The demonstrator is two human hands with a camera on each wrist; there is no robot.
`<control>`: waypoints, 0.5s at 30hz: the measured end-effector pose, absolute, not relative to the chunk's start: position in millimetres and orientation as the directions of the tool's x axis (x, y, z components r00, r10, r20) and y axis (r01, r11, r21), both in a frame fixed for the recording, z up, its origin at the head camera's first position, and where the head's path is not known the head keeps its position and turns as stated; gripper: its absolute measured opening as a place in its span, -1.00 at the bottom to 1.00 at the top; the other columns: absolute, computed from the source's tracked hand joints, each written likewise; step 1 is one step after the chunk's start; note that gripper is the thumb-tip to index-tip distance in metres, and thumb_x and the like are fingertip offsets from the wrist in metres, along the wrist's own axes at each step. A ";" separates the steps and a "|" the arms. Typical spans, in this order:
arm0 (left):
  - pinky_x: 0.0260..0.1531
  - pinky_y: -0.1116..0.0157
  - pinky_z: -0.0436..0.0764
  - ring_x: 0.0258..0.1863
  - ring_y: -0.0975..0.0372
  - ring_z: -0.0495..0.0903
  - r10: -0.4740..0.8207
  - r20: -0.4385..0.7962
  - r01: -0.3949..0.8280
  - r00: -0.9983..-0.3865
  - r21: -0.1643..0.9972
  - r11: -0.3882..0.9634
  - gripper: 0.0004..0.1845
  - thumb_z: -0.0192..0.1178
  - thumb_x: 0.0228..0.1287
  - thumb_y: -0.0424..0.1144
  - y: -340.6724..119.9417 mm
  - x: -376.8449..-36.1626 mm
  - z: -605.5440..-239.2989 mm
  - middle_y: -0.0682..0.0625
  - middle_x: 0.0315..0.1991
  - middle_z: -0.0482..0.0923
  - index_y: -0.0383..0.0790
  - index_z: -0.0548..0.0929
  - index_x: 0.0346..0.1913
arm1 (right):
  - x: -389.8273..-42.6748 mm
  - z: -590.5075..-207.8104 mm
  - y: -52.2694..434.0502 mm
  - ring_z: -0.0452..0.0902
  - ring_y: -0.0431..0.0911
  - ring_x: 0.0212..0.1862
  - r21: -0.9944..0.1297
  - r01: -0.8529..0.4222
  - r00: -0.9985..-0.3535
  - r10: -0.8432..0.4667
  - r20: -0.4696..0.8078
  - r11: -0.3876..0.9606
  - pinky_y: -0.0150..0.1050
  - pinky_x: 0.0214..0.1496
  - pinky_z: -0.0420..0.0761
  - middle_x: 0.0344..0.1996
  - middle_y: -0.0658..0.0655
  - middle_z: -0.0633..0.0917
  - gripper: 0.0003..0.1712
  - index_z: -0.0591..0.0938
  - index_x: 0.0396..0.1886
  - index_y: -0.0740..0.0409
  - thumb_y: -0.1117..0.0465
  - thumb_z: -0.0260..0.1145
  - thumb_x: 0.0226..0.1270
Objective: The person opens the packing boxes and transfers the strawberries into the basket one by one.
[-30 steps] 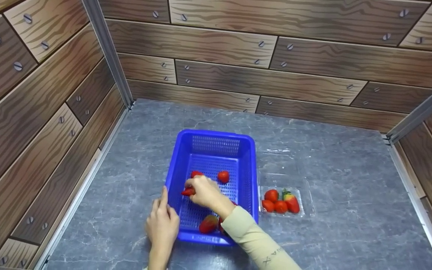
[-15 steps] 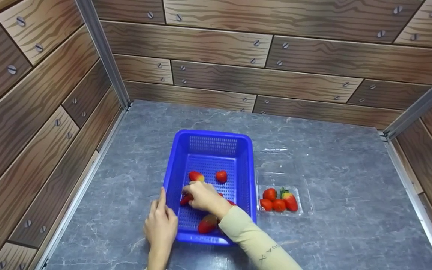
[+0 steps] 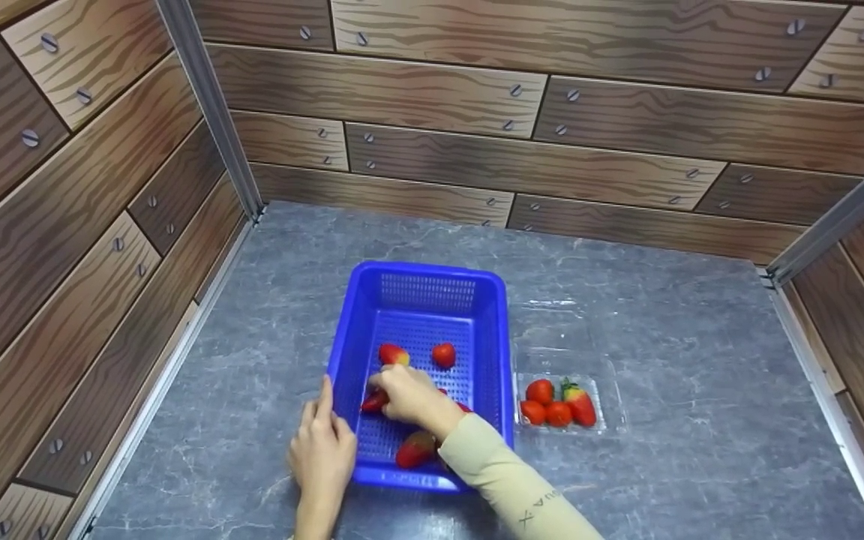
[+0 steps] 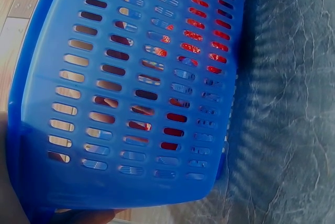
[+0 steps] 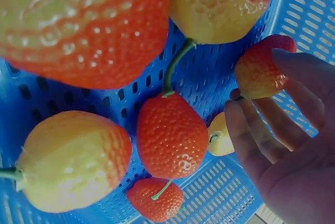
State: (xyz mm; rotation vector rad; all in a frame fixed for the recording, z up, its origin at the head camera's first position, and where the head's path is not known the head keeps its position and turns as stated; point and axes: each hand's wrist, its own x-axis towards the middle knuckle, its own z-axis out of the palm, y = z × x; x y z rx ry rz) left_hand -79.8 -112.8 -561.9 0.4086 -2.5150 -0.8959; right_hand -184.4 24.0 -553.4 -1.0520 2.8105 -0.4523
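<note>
In the head view, my right hand (image 3: 413, 394) reaches down inside a blue plastic basket (image 3: 432, 268), its thumb and fingers pinching a red strawberry (image 3: 374, 401). The right wrist view shows this strawberry (image 5: 264, 67) with my thumb on its red tip, close to the basket's perforated wall. More strawberries lie in the basket, among them a red-and-yellow one (image 3: 394, 354), a small red one (image 3: 443, 355) and a large one (image 3: 415, 450). My left hand (image 3: 322, 446) rests against the basket's left rim, index finger straight. Its fingers are mostly hidden in the left wrist view.
To the basket's right, a clear plastic punnet (image 3: 612, 420) stands with its lid folded back, holding several strawberries (image 3: 558, 413). The grey marbled tabletop (image 3: 702, 390) is bounded by wood-patterned walls (image 3: 432, 161) at the back and sides.
My right hand has lowered the strawberry toward the basket's bottom and moved slightly nearer to me, uncovering the red-and-yellow strawberry behind it. The left hand stays at the rim.
</note>
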 end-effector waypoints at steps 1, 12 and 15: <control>-0.58 -0.07 0.51 -0.53 -0.16 0.59 -0.409 0.306 -0.124 -0.860 0.652 0.748 -0.36 0.18 0.15 -0.41 -113.0 -79.7 -562.1 -0.14 -0.13 0.62 -0.11 0.50 0.37 | -184.1 -553.4 23.8 0.64 -0.09 -0.32 -0.310 -0.626 -0.754 -0.657 0.002 0.716 -0.18 -0.41 0.60 -0.34 0.02 0.70 -0.65 0.76 -0.27 0.02 0.39 0.43 -0.15; -0.57 -0.08 0.51 -0.52 -0.17 0.59 -0.403 0.321 -0.107 -0.857 0.655 0.748 -0.37 0.17 0.16 -0.40 -113.0 -80.1 -562.6 -0.14 -0.15 0.62 -0.12 0.50 0.37 | -180.8 -553.8 23.5 0.67 -0.05 -0.24 -0.283 -0.655 -0.727 -0.686 -0.016 0.701 -0.19 -0.32 0.65 -0.25 0.03 0.72 -0.58 0.77 -0.18 0.05 0.41 0.45 -0.14; -0.57 -0.09 0.51 -0.53 -0.18 0.58 -0.407 0.328 -0.102 -0.852 0.659 0.745 -0.38 0.17 0.16 -0.41 -113.5 -79.9 -563.2 -0.14 -0.16 0.62 -0.14 0.51 0.36 | -180.0 -550.5 23.7 0.67 -0.07 -0.21 -0.276 -0.665 -0.716 -0.698 -0.027 0.694 -0.21 -0.29 0.65 -0.22 0.03 0.71 -0.55 0.76 -0.16 0.05 0.43 0.43 -0.16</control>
